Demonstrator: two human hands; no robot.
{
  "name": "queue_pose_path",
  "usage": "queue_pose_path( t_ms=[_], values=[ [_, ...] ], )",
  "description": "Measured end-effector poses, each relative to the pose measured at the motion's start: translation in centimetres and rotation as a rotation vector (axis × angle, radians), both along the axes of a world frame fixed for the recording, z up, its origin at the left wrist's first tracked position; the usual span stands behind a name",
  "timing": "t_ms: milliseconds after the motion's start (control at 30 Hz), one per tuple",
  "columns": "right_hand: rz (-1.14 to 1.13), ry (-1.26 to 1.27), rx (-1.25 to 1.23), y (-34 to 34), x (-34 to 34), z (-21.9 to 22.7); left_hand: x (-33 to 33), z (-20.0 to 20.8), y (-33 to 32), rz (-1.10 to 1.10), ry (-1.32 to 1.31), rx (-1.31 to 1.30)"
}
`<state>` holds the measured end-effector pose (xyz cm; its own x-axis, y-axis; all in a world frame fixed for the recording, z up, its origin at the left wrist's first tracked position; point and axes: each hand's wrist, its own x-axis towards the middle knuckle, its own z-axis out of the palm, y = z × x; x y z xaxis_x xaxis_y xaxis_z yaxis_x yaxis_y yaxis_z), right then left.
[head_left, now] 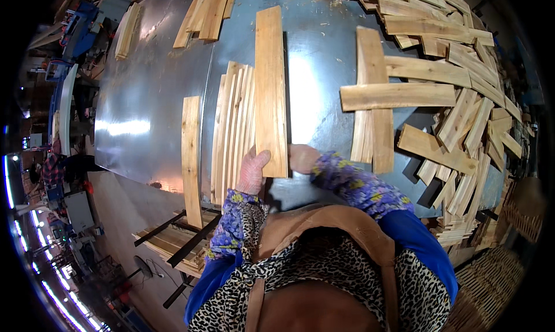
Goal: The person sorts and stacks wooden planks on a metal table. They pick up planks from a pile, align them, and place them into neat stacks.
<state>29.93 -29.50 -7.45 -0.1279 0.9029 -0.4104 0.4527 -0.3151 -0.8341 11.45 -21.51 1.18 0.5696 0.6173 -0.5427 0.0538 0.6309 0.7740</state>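
Fingers of the left hand (252, 173) gripped one wooden plank (270, 89).
Its long axis pointed up-frame, centrally; whether the right hand (303, 158) gripped, I couldn't tell.

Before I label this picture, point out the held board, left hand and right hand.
Held board (270, 92): head view, middle of its broad face.
Left hand (251, 173): head view, just below the thumb.
Right hand (303, 158): head view, back of the hand.
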Motion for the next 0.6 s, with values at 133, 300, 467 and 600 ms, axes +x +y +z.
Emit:
queue_pose_path(
  t_ms=[133,300,467,600],
  values=[
    [-0.659,0.774,-0.242,0.8,6.2,1.9,4.4,-0.6,1.6,0.067,-0.012,-0.002],
    [-0.701,0.655,0.017,4.9,8.5,4.1,5.8,0.9,2.8,-0.616,0.569,0.699],
    [0.001,0.326,-0.104,6.7,8.4,13.8,1.5,8.4,13.7,-0.831,0.554,2.106],
    [-0.157,0.228,-0.038,5.9,12.9,14.5,-4.2,9.4,15.0,-1.018,1.179,1.455]
  ],
)
